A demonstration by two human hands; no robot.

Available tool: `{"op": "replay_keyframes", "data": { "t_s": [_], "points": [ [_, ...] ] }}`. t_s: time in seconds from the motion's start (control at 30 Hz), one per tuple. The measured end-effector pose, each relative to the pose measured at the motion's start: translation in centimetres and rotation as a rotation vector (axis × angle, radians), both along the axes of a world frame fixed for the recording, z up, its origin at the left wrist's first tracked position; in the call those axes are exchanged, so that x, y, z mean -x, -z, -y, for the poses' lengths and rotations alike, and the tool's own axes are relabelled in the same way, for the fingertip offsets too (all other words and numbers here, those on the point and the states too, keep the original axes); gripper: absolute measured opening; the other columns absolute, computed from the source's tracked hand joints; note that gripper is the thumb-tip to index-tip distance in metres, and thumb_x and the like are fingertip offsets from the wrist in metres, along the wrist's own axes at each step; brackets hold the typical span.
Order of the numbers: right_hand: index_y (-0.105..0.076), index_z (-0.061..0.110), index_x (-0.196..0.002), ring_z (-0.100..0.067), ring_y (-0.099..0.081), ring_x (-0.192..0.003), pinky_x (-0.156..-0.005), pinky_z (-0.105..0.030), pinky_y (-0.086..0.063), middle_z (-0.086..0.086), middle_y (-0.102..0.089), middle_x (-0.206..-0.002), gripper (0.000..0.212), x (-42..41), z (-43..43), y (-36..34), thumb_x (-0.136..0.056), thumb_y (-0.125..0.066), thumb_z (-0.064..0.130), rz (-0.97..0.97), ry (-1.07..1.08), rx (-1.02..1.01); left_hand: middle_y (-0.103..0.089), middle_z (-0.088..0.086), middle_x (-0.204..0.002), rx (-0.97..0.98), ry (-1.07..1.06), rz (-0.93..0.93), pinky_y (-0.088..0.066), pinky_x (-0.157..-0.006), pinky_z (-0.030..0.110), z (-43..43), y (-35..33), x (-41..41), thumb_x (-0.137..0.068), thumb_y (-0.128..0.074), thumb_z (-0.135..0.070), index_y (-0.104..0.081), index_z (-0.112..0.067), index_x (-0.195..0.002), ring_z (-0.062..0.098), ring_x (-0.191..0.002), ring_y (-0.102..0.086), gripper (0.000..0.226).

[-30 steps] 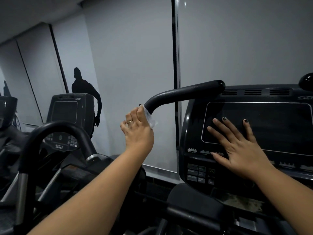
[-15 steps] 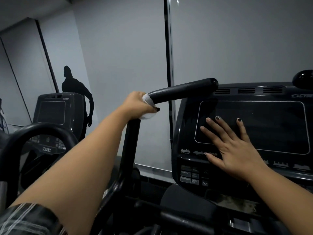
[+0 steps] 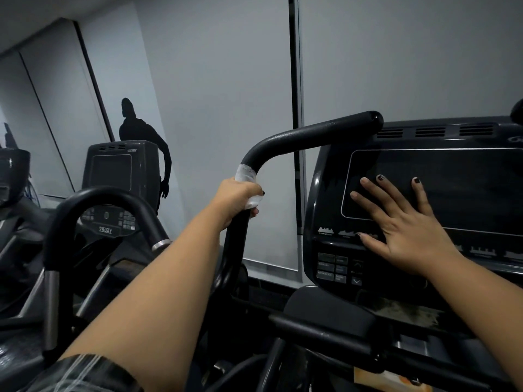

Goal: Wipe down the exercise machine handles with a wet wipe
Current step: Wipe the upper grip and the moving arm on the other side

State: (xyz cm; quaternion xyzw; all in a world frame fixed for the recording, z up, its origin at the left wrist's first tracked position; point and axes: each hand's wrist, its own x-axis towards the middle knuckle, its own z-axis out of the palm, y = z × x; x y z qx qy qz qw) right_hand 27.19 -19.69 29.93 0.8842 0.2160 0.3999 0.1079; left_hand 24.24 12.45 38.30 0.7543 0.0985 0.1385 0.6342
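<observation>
A black bent handle (image 3: 311, 135) rises from the exercise machine and turns right toward the console. My left hand (image 3: 239, 198) is closed around its upright part, just below the bend, with a white wet wipe (image 3: 245, 173) wrapped between palm and bar. The wipe's edge shows above my fingers. My right hand (image 3: 404, 222) lies flat, fingers spread, on the dark screen of the console (image 3: 464, 137), holding nothing. A second handle end (image 3: 518, 108) pokes in at the far right edge.
A neighbouring machine with a curved black handle (image 3: 93, 199) and its own console (image 3: 119, 168) stands to the left. Grey blinds (image 3: 226, 80) cover the wall ahead, with a dark runner silhouette (image 3: 141, 131) on them. A padded ledge (image 3: 325, 312) sits below the console.
My left hand with the wipe has slid from the start of the horizontal bar down around the bend onto the upright part. My right hand has stayed on the screen.
</observation>
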Motion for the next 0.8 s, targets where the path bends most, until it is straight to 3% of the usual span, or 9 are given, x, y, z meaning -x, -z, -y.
{"op": "replay_keyframes", "data": {
  "t_s": [0.07, 0.17, 0.3, 0.37, 0.43, 0.53, 0.6, 0.7, 0.8],
  "points": [
    [-0.018, 0.029, -0.156, -0.018, -0.004, -0.152, -0.118, -0.061, -0.004, 0.003, -0.007, -0.165, 0.077, 0.0, -0.1, 0.0, -0.087, -0.030, 0.064, -0.001, 0.003, 0.002, -0.054, 0.011, -0.066, -0.024, -0.097, 0.029, -0.049, -0.051, 0.028, 0.2, 1.0, 0.2, -0.075, -0.064, -0.004, -0.054, -0.007, -0.079, 0.025, -0.048, -0.054, 0.011],
    [-0.019, 0.029, -0.156, -0.019, -0.005, -0.152, -0.118, -0.061, -0.003, 0.002, -0.008, -0.165, 0.077, 0.0, -0.1, 0.0, -0.087, -0.030, 0.063, 0.000, -0.002, -0.003, -0.057, -0.001, -0.061, -0.314, -0.243, 0.045, -0.045, -0.056, 0.027, 0.4, 2.5, 0.7, -0.070, -0.058, -0.011, -0.051, -0.014, -0.075, 0.023, -0.055, -0.056, 0.009],
    [-0.018, 0.030, -0.156, -0.018, -0.005, -0.152, -0.119, -0.060, -0.002, 0.003, -0.008, -0.165, 0.076, 0.1, -0.2, 0.0, -0.088, -0.029, 0.063, -0.006, 0.003, -0.011, -0.057, 0.005, -0.095, -0.800, -0.370, 0.019, -0.041, -0.069, 0.036, 0.3, 3.9, 2.4, -0.085, -0.058, -0.040, -0.039, -0.013, -0.108, 0.030, -0.091, -0.058, 0.040],
    [-0.019, 0.030, -0.156, -0.018, -0.006, -0.152, -0.118, -0.060, -0.003, 0.003, -0.009, -0.165, 0.076, 0.2, -0.2, -0.1, -0.088, -0.029, 0.063, -0.008, 0.006, -0.016, -0.047, 0.008, -0.116, -1.098, -0.472, 0.008, -0.038, -0.080, 0.042, -0.2, 4.4, 2.9, -0.085, -0.051, -0.061, -0.037, -0.013, -0.117, 0.030, -0.113, -0.046, 0.060],
    [-0.020, 0.031, -0.155, -0.018, -0.007, -0.152, -0.118, -0.060, -0.004, 0.003, -0.010, -0.165, 0.076, 0.2, -0.2, -0.1, -0.087, -0.030, 0.063, -0.007, 0.006, -0.018, -0.035, 0.007, -0.127, -1.285, -0.553, -0.003, -0.036, -0.087, 0.046, -0.5, 4.7, 3.2, -0.081, -0.044, -0.076, -0.035, -0.015, -0.123, 0.029, -0.121, -0.034, 0.075],
    [-0.019, 0.031, -0.155, -0.018, -0.006, -0.152, -0.119, -0.060, -0.004, 0.004, -0.009, -0.165, 0.076, 0.1, -0.1, -0.1, -0.087, -0.030, 0.063, -0.003, -0.004, -0.020, -0.036, 0.009, -0.126, -0.998, -0.524, 0.073, -0.040, -0.090, 0.042, 0.1, 5.5, 3.7, -0.075, -0.067, -0.066, -0.030, -0.017, -0.122, 0.030, -0.118, -0.041, 0.078],
    [-0.018, 0.032, -0.155, -0.018, -0.006, -0.152, -0.119, -0.060, -0.003, 0.004, -0.009, -0.165, 0.076, 0.0, -0.1, 0.0, -0.088, -0.029, 0.063, 0.002, -0.012, -0.024, -0.048, 0.008, -0.113, -0.695, -0.478, 0.203, -0.047, -0.076, 0.029, 0.9, 5.7, 4.0, -0.069, -0.083, -0.047, -0.029, -0.016, -0.111, 0.031, -0.103, -0.053, 0.075],
    [-0.019, 0.032, -0.155, -0.018, -0.006, -0.152, -0.119, -0.060, -0.003, 0.004, -0.010, -0.165, 0.075, -0.1, -0.2, 0.1, -0.088, -0.028, 0.064, 0.016, -0.019, -0.029, -0.054, 0.004, -0.095, -0.448, -0.459, 0.262, -0.040, -0.040, 0.009, 1.7, 5.3, 4.5, -0.068, -0.089, -0.028, -0.038, -0.010, -0.103, 0.019, -0.076, -0.055, 0.065],
    [-0.020, 0.031, -0.155, -0.018, -0.007, -0.151, -0.119, -0.060, -0.003, 0.004, -0.010, -0.164, 0.076, -0.3, -0.1, 0.2, -0.087, -0.029, 0.063, 0.033, -0.029, -0.034, -0.059, 0.004, -0.094, -0.339, -0.419, 0.271, -0.037, -0.035, 0.005, 1.9, 5.0, 4.1, -0.072, -0.086, -0.016, -0.047, -0.010, -0.104, 0.005, -0.068, -0.052, 0.051]
  ]
}}
